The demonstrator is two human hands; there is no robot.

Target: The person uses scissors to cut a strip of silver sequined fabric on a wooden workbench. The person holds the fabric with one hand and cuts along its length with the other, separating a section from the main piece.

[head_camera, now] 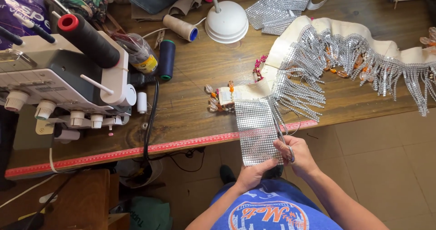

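Rhinestone mesh hangs off table edge; limp, slinky, best pinched at hem. Left hand grip closed on its lower edge. Right hand grip wrapped round scissors, blades at mesh side. Fringe crowds close right; lamp base, thread spools, sewing machine well apart.

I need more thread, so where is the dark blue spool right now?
The dark blue spool lies on the wooden table, upper left of centre, between the clear jar and the white lamp base.
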